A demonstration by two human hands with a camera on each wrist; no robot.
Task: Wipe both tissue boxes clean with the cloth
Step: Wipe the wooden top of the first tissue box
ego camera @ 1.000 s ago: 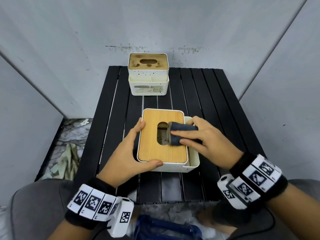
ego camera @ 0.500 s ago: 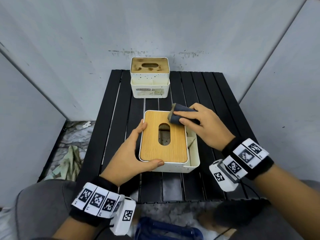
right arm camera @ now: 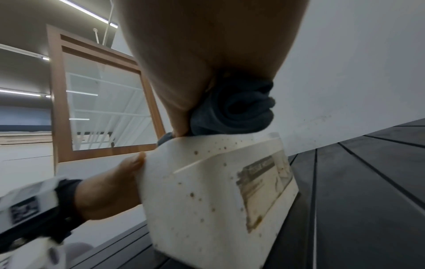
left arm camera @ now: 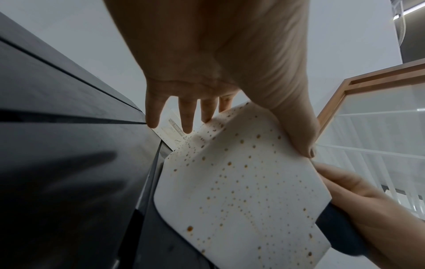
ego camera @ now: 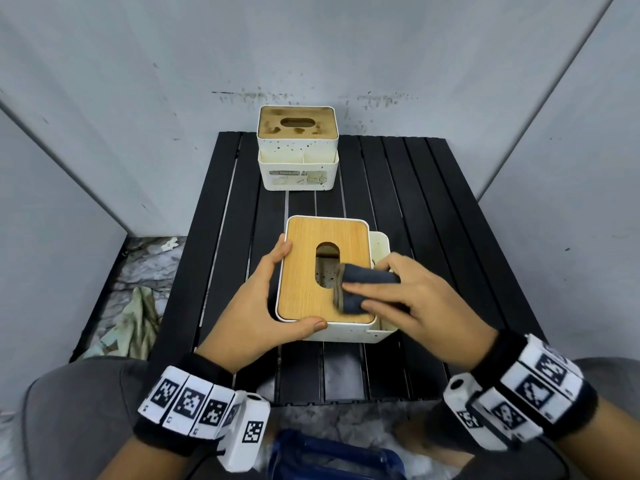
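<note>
The near tissue box (ego camera: 301,271) is white with brown speckles and a wooden lid, lying on the black slatted table (ego camera: 415,202). My left hand (ego camera: 263,303) grips its left side, thumb on the near edge (left arm camera: 303,145). My right hand (ego camera: 408,299) holds a rolled dark blue cloth (ego camera: 360,289) pressed on the lid's right near part beside the slot. The cloth (right arm camera: 234,111) bulges out under the palm above the speckled box wall (right arm camera: 207,200). A second box (ego camera: 298,150) with a stained lid stands at the table's far edge.
Grey walls close in the table behind and on both sides. A crumpled greenish rag (ego camera: 135,317) lies on the floor to the left. A blue object (ego camera: 332,459) sits below the table's near edge, between my knees.
My right hand has drawn the cloth back from the lid's far right corner to the near right part by the slot. The left hand has kept its hold on the box.
</note>
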